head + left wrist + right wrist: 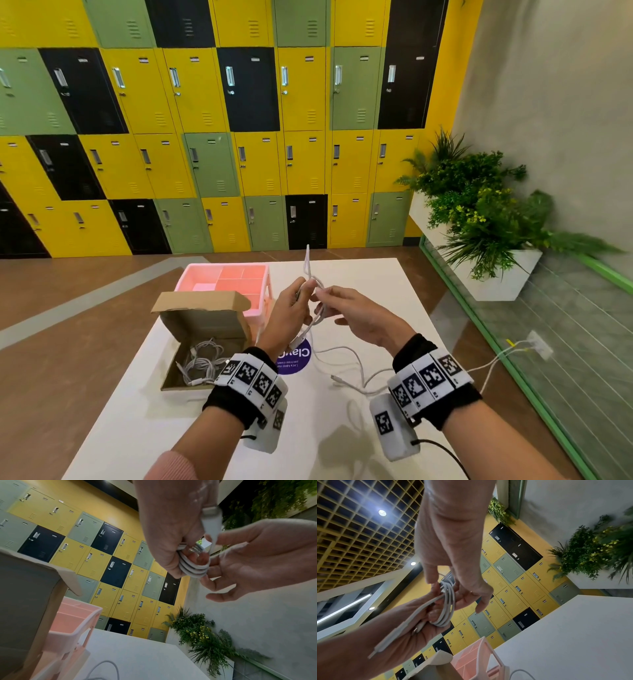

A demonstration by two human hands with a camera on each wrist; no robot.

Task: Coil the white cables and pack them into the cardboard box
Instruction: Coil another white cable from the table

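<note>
Above the table's middle, my left hand (pixel 301 294) grips a white cable (pixel 317 308) wound into several loops. A long plug lies along its palm (pixel 390 639). My right hand (pixel 325 294) meets it from the right and pinches a strand at the top of the coil (pixel 447 601); its other fingers spread loosely. One narrow loop sticks up above both hands. The coil wraps the left fingers (pixel 193 569). The cardboard box (pixel 170 370) stands open at the left, lid up, with coiled white cables (pixel 202 363) inside. Another white cable (pixel 337 378) lies loose on the table below my right hand.
A pink compartment organizer (pixel 222 281) stands behind the box on the white table (pixel 359 274). A purple round sticker (pixel 294 356) sits under my left wrist. Lockers fill the far wall. A white planter (pixel 496 274) stands on the floor at the right.
</note>
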